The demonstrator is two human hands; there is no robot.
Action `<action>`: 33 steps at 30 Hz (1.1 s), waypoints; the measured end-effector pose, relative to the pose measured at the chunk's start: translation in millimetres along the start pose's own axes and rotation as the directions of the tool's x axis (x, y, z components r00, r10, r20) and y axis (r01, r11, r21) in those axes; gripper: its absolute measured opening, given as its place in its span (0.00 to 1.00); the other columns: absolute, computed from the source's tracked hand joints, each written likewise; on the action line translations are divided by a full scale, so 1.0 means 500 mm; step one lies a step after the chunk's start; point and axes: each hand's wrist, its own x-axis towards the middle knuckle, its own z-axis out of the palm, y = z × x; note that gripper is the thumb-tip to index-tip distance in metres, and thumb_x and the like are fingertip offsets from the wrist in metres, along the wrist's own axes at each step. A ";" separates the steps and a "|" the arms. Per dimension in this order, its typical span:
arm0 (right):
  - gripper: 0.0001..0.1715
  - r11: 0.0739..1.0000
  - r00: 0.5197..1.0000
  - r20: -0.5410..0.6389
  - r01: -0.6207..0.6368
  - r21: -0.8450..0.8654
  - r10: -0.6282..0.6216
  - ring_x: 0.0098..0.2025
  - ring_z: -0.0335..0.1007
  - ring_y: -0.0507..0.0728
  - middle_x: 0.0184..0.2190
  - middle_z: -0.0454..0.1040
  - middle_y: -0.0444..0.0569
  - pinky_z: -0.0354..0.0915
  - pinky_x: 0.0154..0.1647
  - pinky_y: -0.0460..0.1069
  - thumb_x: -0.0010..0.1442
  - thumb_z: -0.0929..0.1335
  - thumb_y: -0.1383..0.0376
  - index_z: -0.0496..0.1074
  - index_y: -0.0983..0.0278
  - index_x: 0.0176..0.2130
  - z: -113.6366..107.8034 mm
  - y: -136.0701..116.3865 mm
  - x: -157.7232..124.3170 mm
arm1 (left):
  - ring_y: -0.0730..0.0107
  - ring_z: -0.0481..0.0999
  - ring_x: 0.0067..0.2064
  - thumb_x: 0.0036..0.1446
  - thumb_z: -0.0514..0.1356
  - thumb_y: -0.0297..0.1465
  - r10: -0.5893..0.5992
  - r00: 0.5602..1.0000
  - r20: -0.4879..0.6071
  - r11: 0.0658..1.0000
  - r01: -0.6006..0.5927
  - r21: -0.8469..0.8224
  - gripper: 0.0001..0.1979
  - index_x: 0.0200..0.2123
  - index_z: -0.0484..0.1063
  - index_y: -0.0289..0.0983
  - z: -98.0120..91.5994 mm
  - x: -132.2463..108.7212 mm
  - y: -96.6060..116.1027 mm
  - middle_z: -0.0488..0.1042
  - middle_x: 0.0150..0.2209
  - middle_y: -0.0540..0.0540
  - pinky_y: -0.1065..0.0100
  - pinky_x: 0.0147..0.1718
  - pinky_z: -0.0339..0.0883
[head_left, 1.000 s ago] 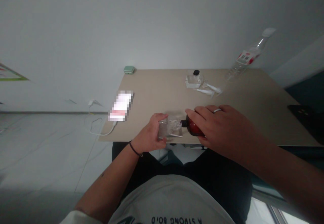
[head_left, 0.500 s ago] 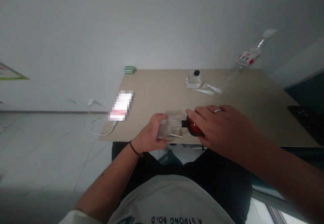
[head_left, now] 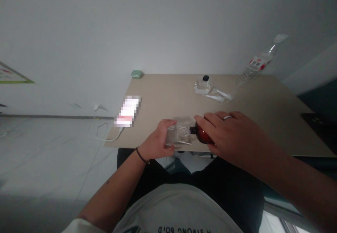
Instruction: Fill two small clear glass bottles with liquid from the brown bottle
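The left hand holds a clear square container at the near edge of the tabletop, left of the middle. Its grip is closed around the left end, with the thumb on the near side and fingers on the far side. The right hand, wearing a ring, has its grip wrapped over a dark red bottle, which sits just right of the container. The bottle is tipped to the left, and its black neck meets the container's right end; whether it reaches inside, or whether liquid is running, I cannot tell.

Farther back, right of the middle, stands a small clear vessel with a black cap at its top. Just to its right and nearer lie two white tapered pieces, in what looks like clear film. At the far right, a clear plastic bottle with a white cap and a red-and-white label stands near the wall. On the left side lie a phone with a white cable at its near end and, at the far left corner, a small green case.
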 end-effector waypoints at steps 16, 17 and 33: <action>0.26 1.000 1.000 -0.005 0.003 -0.024 -0.003 0.45 0.76 0.66 0.49 0.78 0.57 0.59 0.40 0.57 0.64 0.66 0.65 0.67 0.65 0.61 -0.008 -0.001 0.000 | 0.43 0.61 0.64 0.46 0.66 0.25 0.011 1.000 0.000 0.999 -0.011 0.032 0.51 0.70 0.44 0.47 0.001 -0.002 -0.002 0.55 0.62 0.37 0.37 0.64 0.60; 0.26 1.000 1.000 -0.002 0.002 -0.026 -0.002 0.45 0.76 0.66 0.50 0.78 0.57 0.59 0.40 0.57 0.65 0.66 0.65 0.67 0.65 0.61 -0.008 -0.001 0.000 | 0.42 0.62 0.64 0.46 0.66 0.25 0.013 1.000 -0.003 1.000 -0.013 0.025 0.51 0.70 0.44 0.47 0.001 -0.002 -0.002 0.56 0.62 0.37 0.37 0.64 0.60; 0.27 0.999 1.000 -0.005 0.010 -0.041 -0.010 0.45 0.76 0.67 0.51 0.78 0.58 0.59 0.40 0.58 0.65 0.67 0.65 0.66 0.65 0.62 -0.007 -0.001 0.001 | 0.41 0.62 0.63 0.46 0.66 0.24 -0.006 1.000 0.009 1.000 0.006 0.007 0.51 0.69 0.43 0.47 -0.001 -0.002 -0.001 0.55 0.62 0.37 0.36 0.63 0.60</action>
